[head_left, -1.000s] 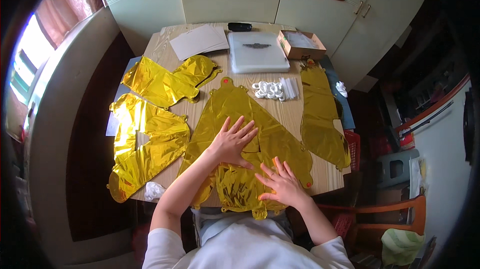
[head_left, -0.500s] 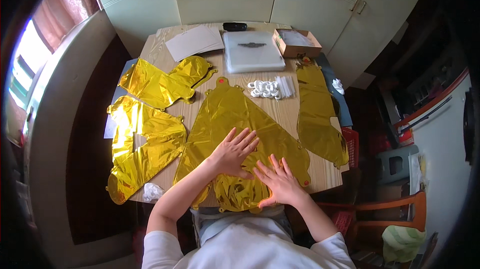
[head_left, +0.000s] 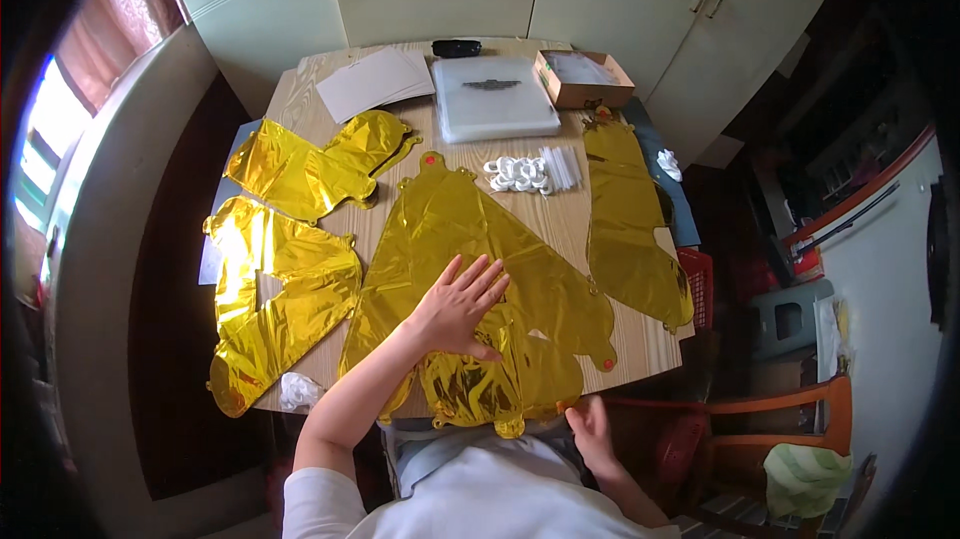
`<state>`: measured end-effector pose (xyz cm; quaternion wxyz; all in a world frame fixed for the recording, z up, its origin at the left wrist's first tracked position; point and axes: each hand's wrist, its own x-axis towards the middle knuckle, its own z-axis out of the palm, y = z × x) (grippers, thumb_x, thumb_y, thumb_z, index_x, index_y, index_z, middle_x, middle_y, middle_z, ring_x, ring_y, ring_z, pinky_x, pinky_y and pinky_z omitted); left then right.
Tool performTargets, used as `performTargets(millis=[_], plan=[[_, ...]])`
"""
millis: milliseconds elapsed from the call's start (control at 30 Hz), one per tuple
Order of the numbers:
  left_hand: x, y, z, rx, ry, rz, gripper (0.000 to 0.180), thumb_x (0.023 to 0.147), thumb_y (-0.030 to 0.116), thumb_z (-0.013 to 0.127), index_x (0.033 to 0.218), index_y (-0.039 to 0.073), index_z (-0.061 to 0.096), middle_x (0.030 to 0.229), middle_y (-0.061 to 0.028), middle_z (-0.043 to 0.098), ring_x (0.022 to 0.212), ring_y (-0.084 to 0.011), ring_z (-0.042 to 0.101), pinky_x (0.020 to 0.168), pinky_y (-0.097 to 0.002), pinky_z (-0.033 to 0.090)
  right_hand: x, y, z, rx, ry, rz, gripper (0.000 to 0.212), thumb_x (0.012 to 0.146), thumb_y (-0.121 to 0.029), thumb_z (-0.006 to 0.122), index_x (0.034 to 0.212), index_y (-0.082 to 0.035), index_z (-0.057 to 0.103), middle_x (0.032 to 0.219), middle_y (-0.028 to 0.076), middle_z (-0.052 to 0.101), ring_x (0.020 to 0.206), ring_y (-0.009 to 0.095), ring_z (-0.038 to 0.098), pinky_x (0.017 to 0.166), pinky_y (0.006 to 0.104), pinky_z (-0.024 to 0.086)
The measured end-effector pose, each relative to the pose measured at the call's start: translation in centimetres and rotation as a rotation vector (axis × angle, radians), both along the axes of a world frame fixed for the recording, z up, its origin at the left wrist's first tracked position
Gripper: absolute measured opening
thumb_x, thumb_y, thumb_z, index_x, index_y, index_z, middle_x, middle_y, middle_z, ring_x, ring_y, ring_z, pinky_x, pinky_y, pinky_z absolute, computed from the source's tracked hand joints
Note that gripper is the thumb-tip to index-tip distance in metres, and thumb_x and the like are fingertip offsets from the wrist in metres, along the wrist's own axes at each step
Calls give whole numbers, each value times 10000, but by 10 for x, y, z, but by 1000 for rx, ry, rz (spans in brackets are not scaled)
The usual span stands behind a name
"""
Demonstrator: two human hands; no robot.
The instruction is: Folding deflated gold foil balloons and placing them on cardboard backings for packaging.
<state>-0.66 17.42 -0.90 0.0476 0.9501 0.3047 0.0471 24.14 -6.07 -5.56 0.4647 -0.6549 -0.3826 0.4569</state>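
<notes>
Gold foil balloon, deflated, lying flat mid-table with its near end draped over the table edge. Our left hand rests on it, fingers spread, gripping nothing. Our right hand sits below the near-right edge, grip unclear. We judge it light, crinkly, slippery, tear-prone; best lifted by its edges.

glossy crinkled gold foil balloon, matt wooden table
</notes>
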Motion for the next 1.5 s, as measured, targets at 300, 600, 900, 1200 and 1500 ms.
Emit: performTargets(millis=[300, 600, 900, 1200, 1500], plan=[[0, 0, 3, -10, -12, 3, 1193, 656, 825, 548, 1488, 22, 253, 1543, -187, 254, 1442, -341, 208, 1163, -545, 138, -43, 36, 51, 616, -543, 395, 186, 769, -50, 712, 930, -42, 619, 985, 134, 606, 934, 317, 603, 801, 402, 484], [-1, 3, -5, 79, 59, -17, 1109, 707, 784, 522, 1492, 44, 266, 1544, -179, 265, 1443, -328, 217, 1163, -533, 143, -62, 62, 54, 703, -765, 815, 84, 800, -88, 655, 830, -44, 590, 1107, 112, 567, 1174, 298, 552, 979, 409, 471], [1, 0, 0, -8, -20, 5, 1206, 656, 867, 492, 1490, 28, 261, 1546, -172, 263, 1446, -322, 209, 1166, -536, 123, -53, 66, 60, 652, -581, 879, 184, 845, -181, 668, 960, -44, 627, 1137, 123, 590, 1192, 292, 544, 1017, 419, 448], [0, 0, 3, -18, -6, 7, 1210, 641, 839, 553, 1496, 36, 254, 1551, -166, 251, 1449, -320, 200, 1170, -530, 123, -28, 97, 43, 639, -1001, 846, 441, 882, -326, 648, 1213, -37, 614, 1315, 104, 569, 1282, 286, 479, 1067, 441, 372], [0, -1, 2, -18, 9, 12, 1218, 634, 836, 562, 1492, 28, 257, 1553, -166, 247, 1451, -319, 193, 1170, -527, 121, -20, 139, 58, 490, -1098, 1045, 980, 701, -707, 610, 1396, -34, 453, 1487, 103, 398, 1412, 373, 268, 1138, 518, 236]])
